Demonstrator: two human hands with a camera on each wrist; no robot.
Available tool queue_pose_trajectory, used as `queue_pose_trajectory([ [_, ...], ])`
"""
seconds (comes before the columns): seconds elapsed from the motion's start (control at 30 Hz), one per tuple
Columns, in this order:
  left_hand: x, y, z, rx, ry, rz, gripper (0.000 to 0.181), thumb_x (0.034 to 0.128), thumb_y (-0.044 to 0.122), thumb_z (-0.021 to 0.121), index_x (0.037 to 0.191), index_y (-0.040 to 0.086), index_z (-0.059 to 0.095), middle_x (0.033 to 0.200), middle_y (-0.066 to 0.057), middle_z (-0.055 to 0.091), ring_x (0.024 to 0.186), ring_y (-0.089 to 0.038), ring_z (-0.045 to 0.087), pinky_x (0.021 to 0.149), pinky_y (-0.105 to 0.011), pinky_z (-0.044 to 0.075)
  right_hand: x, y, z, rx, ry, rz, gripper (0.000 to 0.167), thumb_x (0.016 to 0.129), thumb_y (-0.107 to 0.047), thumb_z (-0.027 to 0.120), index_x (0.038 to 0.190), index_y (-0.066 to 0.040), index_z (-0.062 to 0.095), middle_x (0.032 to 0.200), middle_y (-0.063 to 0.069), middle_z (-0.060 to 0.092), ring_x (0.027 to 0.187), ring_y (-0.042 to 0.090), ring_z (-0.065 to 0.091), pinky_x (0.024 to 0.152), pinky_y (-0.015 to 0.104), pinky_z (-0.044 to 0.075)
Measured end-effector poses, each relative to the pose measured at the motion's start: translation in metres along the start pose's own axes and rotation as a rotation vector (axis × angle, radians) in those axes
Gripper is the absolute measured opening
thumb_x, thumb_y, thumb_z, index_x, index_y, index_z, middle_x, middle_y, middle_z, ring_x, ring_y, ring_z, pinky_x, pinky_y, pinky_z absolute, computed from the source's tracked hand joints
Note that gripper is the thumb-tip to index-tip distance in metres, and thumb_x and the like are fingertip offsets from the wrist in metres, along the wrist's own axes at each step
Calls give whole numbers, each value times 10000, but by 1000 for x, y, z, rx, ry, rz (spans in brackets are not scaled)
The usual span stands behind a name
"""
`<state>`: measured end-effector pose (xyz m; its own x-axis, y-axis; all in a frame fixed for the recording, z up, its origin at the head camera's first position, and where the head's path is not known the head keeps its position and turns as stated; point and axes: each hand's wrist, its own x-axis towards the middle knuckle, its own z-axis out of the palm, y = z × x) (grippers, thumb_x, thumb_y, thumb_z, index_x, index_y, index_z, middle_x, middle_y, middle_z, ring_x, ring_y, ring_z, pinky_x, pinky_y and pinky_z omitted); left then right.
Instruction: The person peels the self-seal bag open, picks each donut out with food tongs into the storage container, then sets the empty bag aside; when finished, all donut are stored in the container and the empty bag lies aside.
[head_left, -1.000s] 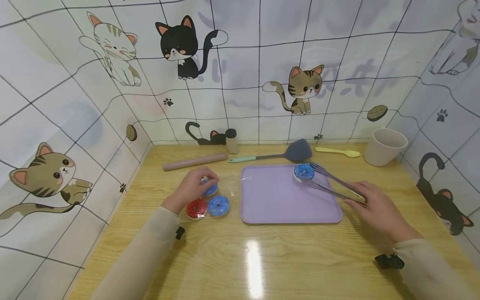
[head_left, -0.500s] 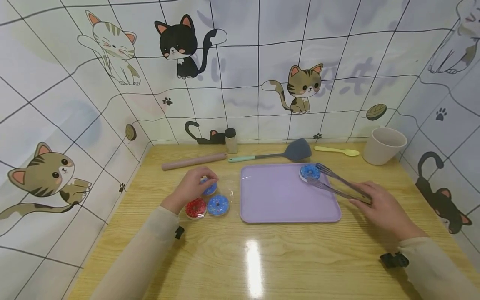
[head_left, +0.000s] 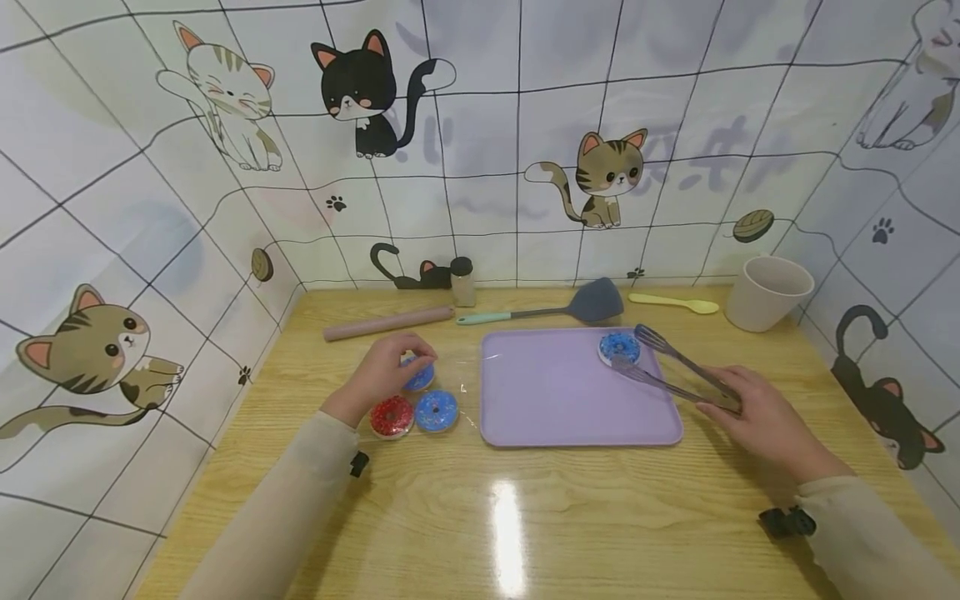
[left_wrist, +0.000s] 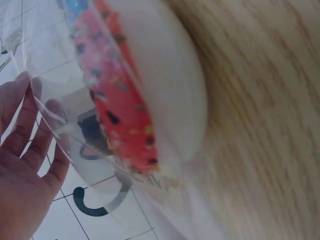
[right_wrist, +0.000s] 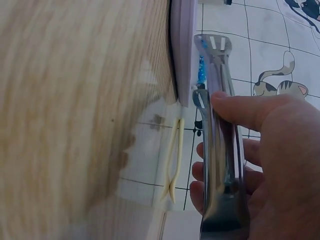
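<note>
My left hand (head_left: pixel 386 367) pinches the edge of a clear plastic bag (left_wrist: pixel 55 100) between thumb and fingers. Inside the bag lie a red doughnut (head_left: pixel 392 417) and two blue doughnuts (head_left: pixel 437 411), the rear one partly hidden by the hand. With my right hand (head_left: pixel 757 417) I grip metal tongs (right_wrist: pixel 222 165), their arms spread apart. The tong tips stand either side of another blue doughnut (head_left: pixel 619 347), which sits at the back right of a purple tray (head_left: pixel 555 400). Whether the tips touch it I cannot tell.
Along the back lie a rolling pin (head_left: pixel 390 323), a spatula (head_left: pixel 596 300) and a yellow spoon (head_left: pixel 675 303). A black-capped shaker (head_left: pixel 462 283) stands by the cat-printed wall. A pale cup (head_left: pixel 769 293) stands at the back right corner.
The blue doughnut on the tray has moved slightly right with the tongs. The tong arms then spread a little wider. My left hand has stayed in place.
</note>
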<state>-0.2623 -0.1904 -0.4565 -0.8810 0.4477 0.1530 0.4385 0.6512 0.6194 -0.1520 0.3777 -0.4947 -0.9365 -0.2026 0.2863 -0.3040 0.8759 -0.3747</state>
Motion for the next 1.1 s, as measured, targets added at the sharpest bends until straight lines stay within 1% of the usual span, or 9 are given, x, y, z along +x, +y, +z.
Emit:
queue_pose_trajectory([
  [0.13, -1, 1, -1, 1, 0, 0, 158, 1006, 212, 696, 1066, 87, 772, 1054, 15, 737, 1046, -201, 674, 1038, -531, 510, 2, -5, 0, 9, -4, 14, 584, 936, -285, 779, 1396, 7, 569, 1260, 227, 609, 1115, 430, 582, 869, 636, 476],
  [0.23, -1, 2, -1, 4, -1, -6, 157, 1007, 213, 695, 1071, 92, 771, 1059, 20, 734, 1060, -201, 670, 1044, -527, 508, 6, -14, 0, 26, -2, 4, 590, 939, -300, 777, 1400, 4, 569, 1280, 222, 600, 1121, 408, 568, 867, 624, 480],
  [0.4, -1, 1, -2, 6, 4, -16, 134, 1007, 219, 695, 1061, 123, 770, 1062, 28, 731, 1071, -196, 670, 1059, -521, 500, 17, -41, 4, 40, -3, -82, 586, 921, -249, 799, 1432, -59, 583, 1287, 145, 626, 1124, 309, 580, 832, 540, 537],
  [0.6, 0, 1, -2, 13, 7, -4, 103, 1006, 221, 696, 1041, 154, 766, 1050, 34, 734, 1051, -183, 669, 1048, -512, 505, 28, -72, 16, 38, 9, -207, 537, 887, -175, 827, 1390, -126, 647, 1244, 71, 668, 1083, 245, 631, 817, 479, 570],
  [0.7, -1, 1, -2, 8, 7, 8, 131, 1004, 216, 699, 1055, 116, 767, 1043, 25, 735, 1045, -193, 667, 1044, -533, 505, 34, -84, 25, 52, -12, -225, 522, 905, -199, 813, 1400, -176, 650, 1266, 46, 667, 1075, 213, 643, 817, 457, 571],
  [0.73, -1, 1, -2, 8, 5, 10, 143, 1004, 216, 699, 1060, 104, 767, 1041, 21, 735, 1043, -196, 666, 1043, -539, 505, 35, -88, 28, 60, -23, -231, 514, 910, -209, 808, 1400, -188, 652, 1289, 51, 666, 1110, 219, 649, 841, 463, 575],
  [0.9, -2, 2, -4, 6, -5, -5, 161, 1007, 223, 695, 1073, 95, 767, 1057, 19, 736, 1060, -195, 663, 1045, -532, 502, 46, -107, 40, 109, -51, -283, 471, 921, -215, 796, 1376, -201, 673, 1377, 130, 653, 1259, 328, 627, 975, 540, 546],
  [0.97, -2, 3, -5, 6, -6, -11, 162, 1009, 224, 693, 1076, 96, 766, 1065, 18, 737, 1069, -193, 660, 1046, -525, 501, 51, -116, 43, 129, -50, -296, 452, 919, -216, 797, 1357, -204, 687, 1370, 125, 661, 1284, 349, 612, 1006, 564, 528],
  [1.1, -2, 3, -6, 11, -1, -14, 139, 1006, 223, 697, 1064, 118, 767, 1066, 18, 741, 1070, -189, 662, 1039, -507, 506, 62, -129, 51, 144, -59, -327, 433, 931, -223, 786, 1352, -224, 689, 1300, 40, 685, 1202, 259, 648, 952, 501, 559],
])
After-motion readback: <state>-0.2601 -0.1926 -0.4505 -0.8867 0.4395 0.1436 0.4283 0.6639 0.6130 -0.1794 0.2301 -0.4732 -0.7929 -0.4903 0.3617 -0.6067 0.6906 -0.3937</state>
